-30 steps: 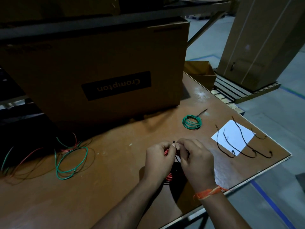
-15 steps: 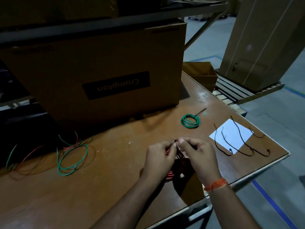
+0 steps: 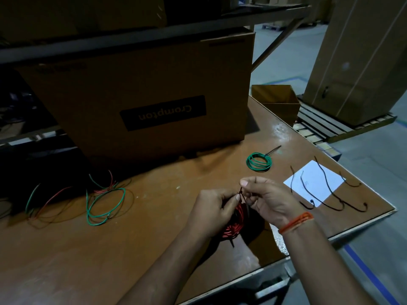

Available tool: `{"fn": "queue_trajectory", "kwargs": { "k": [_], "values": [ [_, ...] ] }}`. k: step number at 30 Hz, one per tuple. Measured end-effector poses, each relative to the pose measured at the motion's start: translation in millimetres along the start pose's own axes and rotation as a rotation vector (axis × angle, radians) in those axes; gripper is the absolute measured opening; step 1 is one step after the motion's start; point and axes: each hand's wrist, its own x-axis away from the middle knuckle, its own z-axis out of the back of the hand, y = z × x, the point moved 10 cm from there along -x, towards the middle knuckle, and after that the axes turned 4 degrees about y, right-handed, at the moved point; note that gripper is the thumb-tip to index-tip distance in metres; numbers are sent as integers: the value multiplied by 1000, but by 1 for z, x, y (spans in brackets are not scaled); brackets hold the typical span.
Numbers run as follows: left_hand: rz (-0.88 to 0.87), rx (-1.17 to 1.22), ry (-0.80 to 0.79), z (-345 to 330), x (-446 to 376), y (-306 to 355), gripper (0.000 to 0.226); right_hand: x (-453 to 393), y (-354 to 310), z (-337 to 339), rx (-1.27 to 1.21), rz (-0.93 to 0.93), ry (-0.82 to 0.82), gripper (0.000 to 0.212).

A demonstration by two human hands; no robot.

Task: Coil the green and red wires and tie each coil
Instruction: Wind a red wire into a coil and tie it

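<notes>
The loose green and red wires [image 3: 103, 201] lie at the left of the bench [image 3: 154, 249], well apart from the work, where they cannot snag the coil in hand. Your left hand [image 3: 211, 213] grips the red coil [image 3: 233, 225] above the bench, fingers curled round its turns so they cannot spring open. Your right hand [image 3: 268, 200] pinches the black tie [image 3: 307, 191] at the top of the coil, apparently to draw it tight. The finished green coil [image 3: 258, 162] lies tied farther back. Spare black ties [image 3: 326, 190] rest across the white paper [image 3: 313, 183] at the right, within your reach.
</notes>
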Motion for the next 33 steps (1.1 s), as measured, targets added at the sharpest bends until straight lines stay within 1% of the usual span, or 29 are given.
{"fn": "queue_trajectory", "kwargs": {
  "k": [2, 6, 9, 12, 14, 15, 18, 20, 22, 26, 29, 31, 33],
  "values": [
    [10, 2, 20, 6, 0, 3, 34, -5, -2, -2, -27, 34, 19, 8],
    [28, 25, 47, 16, -4, -1, 23, -10, -3, -11, -87, 145, 49, 14],
    [32, 8, 50, 21, -5, -3, 22, -9, -4, -18, -91, 186, 17, 2],
    [34, -32, 54, 25, -6, -8, 19, -9, -2, -30, -38, 137, -94, 6],
    [45, -14, 66, 28, -5, -12, 12, -9, 1, -34, 5, 93, -137, 9],
    [48, 0, 76, 29, -4, -14, 13, -10, 2, -34, 23, 86, -142, 10],
    [44, 9, 92, 30, -2, -15, 19, -12, 1, -32, 73, 121, -111, 6],
    [18, 9, 91, 31, -4, -13, 17, -16, 2, -29, 78, 157, -62, 15],
    [-2, 11, 71, 28, -5, -13, 14, -19, 2, -25, 41, 172, -17, 21],
    [-27, -25, -18, 15, -1, -13, 16, -27, -7, -10, -69, 201, 84, 12],
    [-18, -15, -14, 14, 2, -18, 16, -30, -24, 7, -191, 262, 159, 12],
    [2, -7, 20, 17, 1, -22, 16, -32, -30, 11, -172, 277, 150, 8],
    [24, 10, 35, 19, 0, -23, 15, -31, -24, -3, -80, 199, 35, 4]
  ]
}}
